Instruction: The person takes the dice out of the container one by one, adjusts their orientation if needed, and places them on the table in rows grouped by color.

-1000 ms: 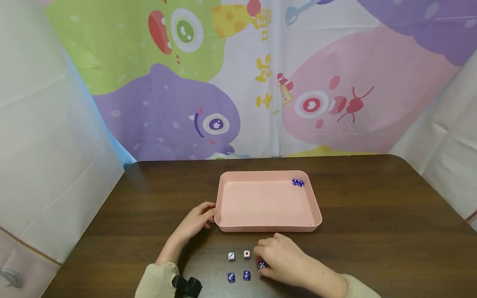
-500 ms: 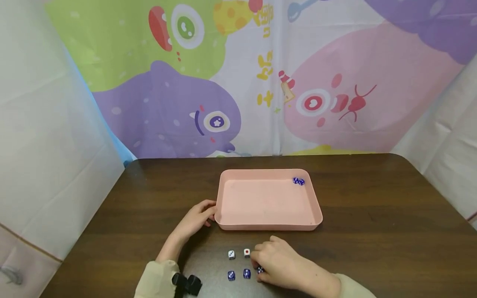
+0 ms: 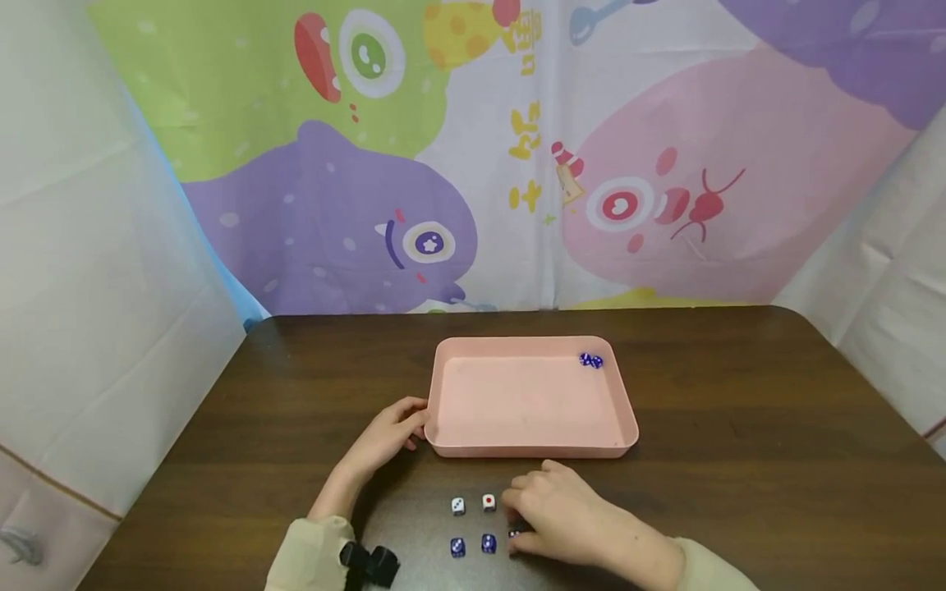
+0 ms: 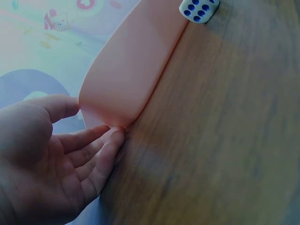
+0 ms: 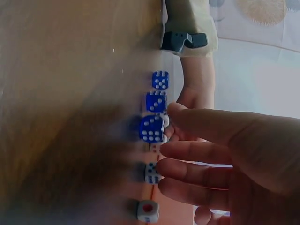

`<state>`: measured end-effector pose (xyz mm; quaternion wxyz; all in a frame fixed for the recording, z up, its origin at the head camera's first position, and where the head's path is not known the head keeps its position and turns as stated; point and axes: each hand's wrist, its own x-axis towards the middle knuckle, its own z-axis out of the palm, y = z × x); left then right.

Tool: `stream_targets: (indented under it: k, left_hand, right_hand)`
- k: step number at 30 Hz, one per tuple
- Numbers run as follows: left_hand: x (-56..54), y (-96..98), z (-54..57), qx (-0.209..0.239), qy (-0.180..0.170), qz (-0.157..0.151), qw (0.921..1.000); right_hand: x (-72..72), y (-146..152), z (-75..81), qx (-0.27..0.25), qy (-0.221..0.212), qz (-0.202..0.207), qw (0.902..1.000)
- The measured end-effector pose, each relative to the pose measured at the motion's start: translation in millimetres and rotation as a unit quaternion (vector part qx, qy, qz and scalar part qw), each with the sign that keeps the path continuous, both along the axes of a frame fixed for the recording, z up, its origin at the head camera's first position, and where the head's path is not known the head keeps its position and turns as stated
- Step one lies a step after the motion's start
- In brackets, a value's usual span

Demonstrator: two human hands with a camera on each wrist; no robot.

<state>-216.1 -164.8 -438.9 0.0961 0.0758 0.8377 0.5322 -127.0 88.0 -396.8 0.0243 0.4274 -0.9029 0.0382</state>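
My left hand (image 3: 384, 439) rests against the left wall of the pink tray (image 3: 532, 452). In the left wrist view, its thumb touches the rim and the loosely bent fingers meet the lower corner. In front of the tray, my right hand (image 3: 557, 509) is over a blue die (image 5: 152, 129), its thumb and fingertips apart just above it. That die lines up with another blue die (image 3: 489, 543) and a third blue die (image 3: 457, 547). Behind them stand a white die (image 3: 458, 506) and a white die with a red dot (image 3: 489, 502).
Two blue dice (image 3: 591, 360) lie together in the tray's far right corner. The brown wooden table (image 3: 739, 427) extends to both sides. A cartoon curtain (image 3: 517, 246) hangs behind its far edge. A black wrist device (image 3: 369, 564) sits on the left sleeve.
The blue die at my right hand has shifted nearer me, into line with the other blue dice. My right hand then moved back slightly. The left hand stays at the tray.
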Motion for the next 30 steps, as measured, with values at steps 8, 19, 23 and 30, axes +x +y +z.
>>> stream_targets:
  k: [8,19,23,30]
  left_hand:
    - [-0.2,-0.2,-0.5,0.004,0.001,0.0,1.0]
    - [7.5,2.7,13.9,0.007,0.0,-0.006,1.0]
    - [15.6,5.6,28.5,0.005,-0.003,-0.012,0.9999]
    - [18.6,6.8,31.5,0.014,-0.002,-0.013,0.9998]
  right_hand:
    - [-10.9,11.1,9.3,-0.049,0.037,-0.013,0.9981]
    - [-33.8,33.3,11.8,-0.092,0.068,-0.052,0.9921]
    - [-42.5,40.7,14.3,-0.101,0.078,-0.064,0.9898]
    - [-54.0,50.2,11.8,-0.107,0.082,-0.093,0.9865]
